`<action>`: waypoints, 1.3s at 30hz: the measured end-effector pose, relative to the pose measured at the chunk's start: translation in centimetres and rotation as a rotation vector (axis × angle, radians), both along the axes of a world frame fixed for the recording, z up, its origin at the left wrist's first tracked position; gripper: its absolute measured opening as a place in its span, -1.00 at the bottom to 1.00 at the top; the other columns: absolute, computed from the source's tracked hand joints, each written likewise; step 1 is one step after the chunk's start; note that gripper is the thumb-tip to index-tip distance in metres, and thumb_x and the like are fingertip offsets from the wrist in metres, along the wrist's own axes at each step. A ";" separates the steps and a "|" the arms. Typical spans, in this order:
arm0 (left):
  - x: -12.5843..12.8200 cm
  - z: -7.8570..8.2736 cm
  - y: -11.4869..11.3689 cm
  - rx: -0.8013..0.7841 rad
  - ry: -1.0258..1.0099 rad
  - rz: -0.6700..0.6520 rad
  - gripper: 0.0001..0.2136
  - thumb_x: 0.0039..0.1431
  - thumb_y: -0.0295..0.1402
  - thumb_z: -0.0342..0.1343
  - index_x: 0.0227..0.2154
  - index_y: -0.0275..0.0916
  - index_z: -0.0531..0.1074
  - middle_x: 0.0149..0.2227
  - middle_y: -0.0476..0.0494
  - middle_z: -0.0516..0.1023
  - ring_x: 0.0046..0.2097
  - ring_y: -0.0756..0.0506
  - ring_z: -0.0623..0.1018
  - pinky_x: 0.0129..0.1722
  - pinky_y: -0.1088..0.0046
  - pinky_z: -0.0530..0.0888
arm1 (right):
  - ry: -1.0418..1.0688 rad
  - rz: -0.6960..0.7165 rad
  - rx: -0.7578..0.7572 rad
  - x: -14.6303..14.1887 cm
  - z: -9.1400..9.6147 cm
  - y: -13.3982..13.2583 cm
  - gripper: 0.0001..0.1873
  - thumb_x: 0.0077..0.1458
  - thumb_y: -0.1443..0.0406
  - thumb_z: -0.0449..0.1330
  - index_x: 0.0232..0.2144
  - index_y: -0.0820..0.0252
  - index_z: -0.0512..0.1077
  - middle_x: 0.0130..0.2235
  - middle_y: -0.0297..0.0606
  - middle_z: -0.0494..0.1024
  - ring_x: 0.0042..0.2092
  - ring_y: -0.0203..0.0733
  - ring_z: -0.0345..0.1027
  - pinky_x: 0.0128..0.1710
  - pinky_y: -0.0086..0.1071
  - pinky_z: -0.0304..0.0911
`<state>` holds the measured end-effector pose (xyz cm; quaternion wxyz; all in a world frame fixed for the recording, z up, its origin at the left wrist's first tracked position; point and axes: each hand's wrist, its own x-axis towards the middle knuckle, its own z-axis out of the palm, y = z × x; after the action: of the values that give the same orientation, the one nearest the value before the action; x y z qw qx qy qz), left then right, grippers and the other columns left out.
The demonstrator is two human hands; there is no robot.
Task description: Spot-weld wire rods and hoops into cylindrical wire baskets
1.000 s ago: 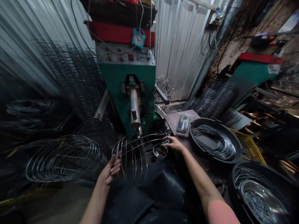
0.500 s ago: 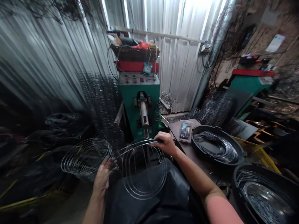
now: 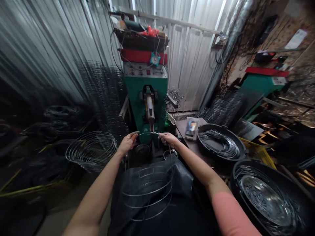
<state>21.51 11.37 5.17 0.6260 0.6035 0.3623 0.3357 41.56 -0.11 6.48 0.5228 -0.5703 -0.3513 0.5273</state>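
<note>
Both my hands grip the top ring of a round wire frame (image 3: 147,194), whose lower rings hang over my dark apron. My left hand (image 3: 128,143) pinches the ring at the left, with something orange-brown wrapped on a finger. Across from it, my right hand (image 3: 169,139) is closed on the ring's right side. Between the hands the ring passes at the electrode tip of a green spot-welding machine (image 3: 157,85); whether it touches the tip I cannot tell.
A stack of wire rings (image 3: 92,150) stands at the left. On the right, a black tub (image 3: 200,139) holds wire rings, and a second black tub (image 3: 233,183) carries a metal bowl (image 3: 264,200) of small metal parts. A plastic packet (image 3: 191,128) lies on the side table.
My left hand has moved right and up, away from the ring stack, onto the frame's top ring. The frame now hangs more upright, its top ring at the machine's tip. The view has tilted down.
</note>
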 end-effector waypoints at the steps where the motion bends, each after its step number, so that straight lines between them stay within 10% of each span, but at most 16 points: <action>1: 0.1 -1.0 0.1 -0.010 0.021 0.002 -0.61 -0.06 -0.21 0.17 -0.15 -0.27 0.43 -0.73 0.13 0.14 -0.73 0.10 0.06 -0.76 0.60 -0.03 | 0.100 0.018 -0.013 -0.1 -1.3 -0.1 -0.67 -0.04 0.10 0.20 -0.50 0.26 0.26 -0.65 -0.54 0.09 -0.66 -0.52 -0.11 -0.68 -0.61 -0.20; 5: -0.3 -2.8 0.5 0.019 0.081 0.073 -0.74 -0.10 -0.28 0.19 -0.30 -0.25 0.48 -0.66 0.02 0.31 -0.65 0.03 0.26 -0.69 0.57 0.17 | 0.465 0.111 -0.027 -0.7 -4.2 -0.6 -0.70 0.08 0.17 0.12 -0.53 0.24 0.18 -0.61 -0.48 0.16 -0.62 -0.49 -0.04 -0.64 -0.60 -0.03; 11: -4.7 -0.3 -4.4 0.239 0.241 -0.043 -0.64 -0.12 -0.23 0.20 -0.18 -0.12 0.48 -0.12 -0.13 0.50 -0.01 -0.19 0.39 -0.13 0.41 0.34 | 0.689 0.038 -0.080 -2.0 -2.8 -0.6 -0.74 0.19 0.27 0.00 -0.53 0.23 0.15 -0.64 -0.51 0.09 -0.64 -0.49 -0.07 -0.64 -0.61 -0.03; 16: -8.8 -0.2 -10.8 0.184 0.419 -0.477 -0.64 -0.11 -0.22 0.19 -0.16 -0.03 0.49 -0.20 -0.12 0.55 -0.16 -0.21 0.48 -0.13 0.34 0.35 | 0.795 0.112 -0.057 -3.4 -1.2 -0.9 -0.69 0.23 0.14 -0.10 -0.34 0.25 0.26 -0.57 -0.46 0.19 -0.56 -0.43 0.09 -0.47 -0.47 0.21; 23: -9.9 -2.0 -12.1 0.234 0.472 -0.588 -0.88 -0.05 -0.23 0.16 -0.45 -0.07 0.54 -0.47 -0.07 0.54 -0.43 -0.11 0.47 -0.41 0.47 0.34 | 0.711 0.237 -0.041 -4.7 -1.1 -1.7 -0.67 0.23 0.06 -0.15 -0.21 0.14 0.25 -0.60 -0.52 0.06 -0.66 -0.48 -0.15 -0.67 -0.61 -0.10; 30: -9.8 -2.4 -12.8 0.318 0.471 -0.652 -0.87 0.02 -0.25 0.10 -0.48 -0.10 0.52 -0.54 -0.04 0.49 -0.48 -0.06 0.44 -0.47 0.51 0.32 | 0.318 0.057 -0.015 -5.1 -1.1 -1.9 -0.74 0.13 0.07 0.02 -0.25 0.10 0.17 -0.61 -0.58 0.10 -0.71 -0.53 -0.13 -0.74 -0.65 -0.15; 39: -7.7 2.0 -3.0 0.640 0.257 0.112 -0.40 -0.20 -0.12 0.25 -0.02 -0.15 0.36 0.06 -0.17 0.36 0.11 -0.23 0.29 0.12 0.28 0.13 | -0.095 0.210 0.230 -7.5 2.9 -3.8 -0.77 0.10 0.15 0.03 -0.24 0.16 0.26 -0.70 -0.59 0.09 -0.75 -0.47 -0.07 -0.78 -0.56 -0.12</action>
<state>13.78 8.37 7.13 0.3346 0.7857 0.3473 0.3874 34.09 -3.91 9.34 0.5094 -0.4911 -0.4913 0.5079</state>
